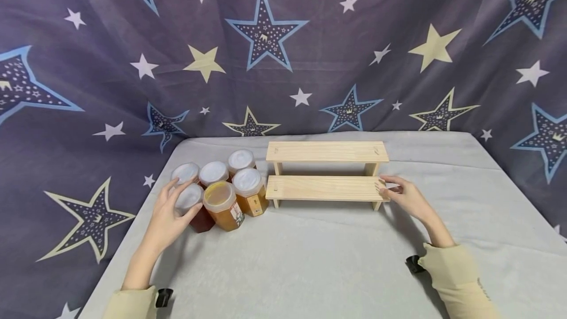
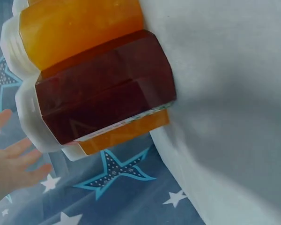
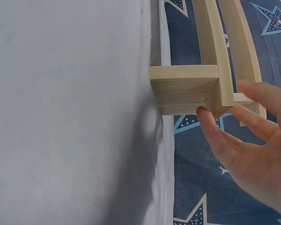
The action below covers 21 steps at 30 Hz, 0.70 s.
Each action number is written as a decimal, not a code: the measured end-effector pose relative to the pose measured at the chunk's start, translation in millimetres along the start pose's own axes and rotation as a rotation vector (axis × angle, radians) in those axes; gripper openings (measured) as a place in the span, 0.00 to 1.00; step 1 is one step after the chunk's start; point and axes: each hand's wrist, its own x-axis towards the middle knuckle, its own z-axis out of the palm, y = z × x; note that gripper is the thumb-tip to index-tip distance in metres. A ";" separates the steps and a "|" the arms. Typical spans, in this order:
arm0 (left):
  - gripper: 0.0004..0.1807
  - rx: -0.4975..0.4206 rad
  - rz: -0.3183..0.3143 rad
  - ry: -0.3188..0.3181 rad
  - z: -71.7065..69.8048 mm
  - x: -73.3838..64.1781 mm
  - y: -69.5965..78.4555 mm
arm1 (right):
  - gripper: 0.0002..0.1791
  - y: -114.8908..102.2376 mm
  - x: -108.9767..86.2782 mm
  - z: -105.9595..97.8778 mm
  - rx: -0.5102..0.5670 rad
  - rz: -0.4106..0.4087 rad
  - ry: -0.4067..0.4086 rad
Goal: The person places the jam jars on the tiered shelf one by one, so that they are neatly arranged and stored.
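Note:
My left hand (image 1: 167,219) is spread around the white lid of a dark red-brown jar (image 1: 204,221) at the front left of a cluster. In the left wrist view its fingers (image 2: 30,161) are parted beside the lid of that dark jar (image 2: 107,89); whether they touch it I cannot tell. My right hand (image 1: 409,200) reaches the right end of a two-tier wooden rack (image 1: 325,188). Thumb and fingers lie loosely at the end of the rack's lower board (image 3: 223,84) in the right wrist view, the thumb tip against it.
Amber jars with whitish lids, including a labelled jar (image 1: 225,213) and another (image 1: 252,198), stand close together left of the rack. All rest on a grey cloth-covered table (image 1: 310,260). A star-patterned curtain (image 1: 310,38) hangs behind and at the sides.

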 end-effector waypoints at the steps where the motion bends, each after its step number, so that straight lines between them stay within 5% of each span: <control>1: 0.29 0.002 -0.010 -0.003 -0.2 -0.8 -0.7 | 0.24 -0.1 0.0 0.1 0.002 0.000 0.004; 21: 0.30 0.006 -0.100 -0.080 5.3 -6.3 -16.9 | 0.23 0.1 -2.0 0.6 0.121 0.177 0.048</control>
